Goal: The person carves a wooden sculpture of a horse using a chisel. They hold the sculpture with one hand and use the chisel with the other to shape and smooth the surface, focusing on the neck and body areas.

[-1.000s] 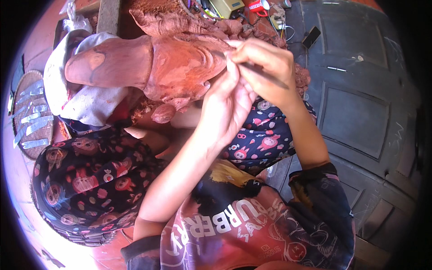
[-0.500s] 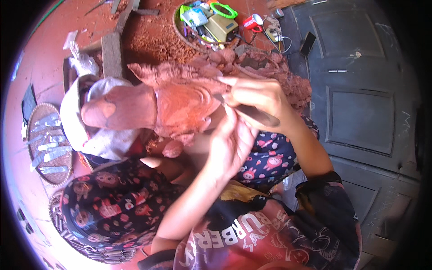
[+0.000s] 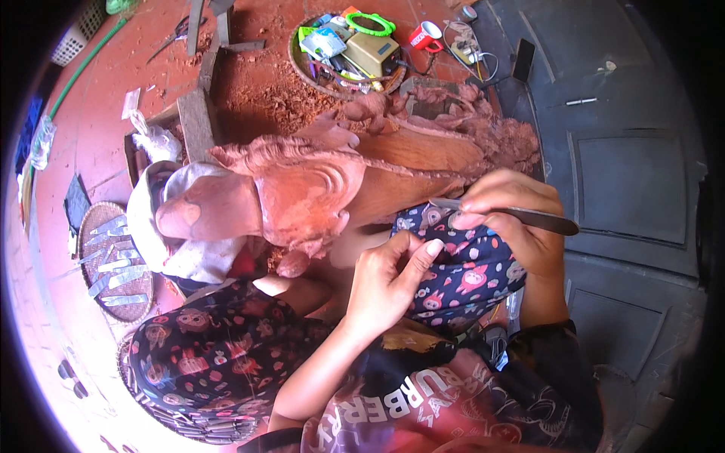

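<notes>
A large reddish wooden carving (image 3: 302,192) with a mane-like crest lies across my lap, its head end resting on a white cloth (image 3: 155,226). My right hand (image 3: 513,223) grips a slim metal carving tool (image 3: 529,217), its tip pointing left just off the carving. My left hand (image 3: 393,279) hovers below the carving with fingers loosely curled, close to the patterned fabric (image 3: 453,264) on my knee, holding nothing.
A round basket (image 3: 351,45) of tools and a red cup (image 3: 427,34) stand behind the carving, amid wood shavings (image 3: 264,98). A woven tray (image 3: 113,260) with several metal blades lies at the left. A dark panelled door (image 3: 627,189) lies flat at the right.
Both hands have drawn back from the carving's surface toward my lap. The left hand no longer presses on the wood. The view has tilted so the carving sits lower in the picture.
</notes>
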Demonstrator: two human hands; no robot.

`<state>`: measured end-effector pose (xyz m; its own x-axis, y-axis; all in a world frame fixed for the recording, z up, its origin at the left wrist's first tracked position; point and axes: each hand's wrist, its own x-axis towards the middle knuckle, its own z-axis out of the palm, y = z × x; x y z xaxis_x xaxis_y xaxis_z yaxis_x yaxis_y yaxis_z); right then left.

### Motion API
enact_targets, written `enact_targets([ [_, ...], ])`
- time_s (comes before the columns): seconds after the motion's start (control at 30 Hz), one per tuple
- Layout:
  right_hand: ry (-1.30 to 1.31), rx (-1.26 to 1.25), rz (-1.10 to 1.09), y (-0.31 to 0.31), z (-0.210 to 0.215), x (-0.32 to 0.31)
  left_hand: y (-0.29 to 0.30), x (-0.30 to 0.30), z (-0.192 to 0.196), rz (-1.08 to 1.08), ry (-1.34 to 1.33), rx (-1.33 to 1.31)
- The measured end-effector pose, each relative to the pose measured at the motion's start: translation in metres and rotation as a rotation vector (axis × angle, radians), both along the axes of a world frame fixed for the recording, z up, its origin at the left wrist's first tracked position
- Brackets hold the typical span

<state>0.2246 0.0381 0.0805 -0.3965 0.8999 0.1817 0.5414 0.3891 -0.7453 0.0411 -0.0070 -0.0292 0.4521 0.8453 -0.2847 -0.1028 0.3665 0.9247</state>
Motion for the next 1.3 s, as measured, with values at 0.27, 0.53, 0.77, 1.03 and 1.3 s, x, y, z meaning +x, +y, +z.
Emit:
enact_targets([
  [0.27,-0.117,0.14,-0.089,-0.022,-0.04,-0.056,-0.028,-0.002,-0.018,0.052,-1.068,-0.479],
  [0.53,-0.299,0.389,-0.061,0.005,-0.076,-0.071,0.004,0.002,-0.006,0.253,-1.236,-0.587],
  [0.77,-0.376,0.189,-0.09,0.002,-0.081,-0.09,-0.001,-0.001,-0.029,0.315,-1.456,-0.698],
  [1.03,-0.317,0.113,-0.245,0.002,-0.078,-0.102,0.007,-0.005,-0.012,0.321,-1.297,-0.756],
  [1.3,-0.401,0.101,-0.362,0.001,-0.076,-0.118,0.015,-0.015,-0.001,0.339,-1.312,-0.758],
])
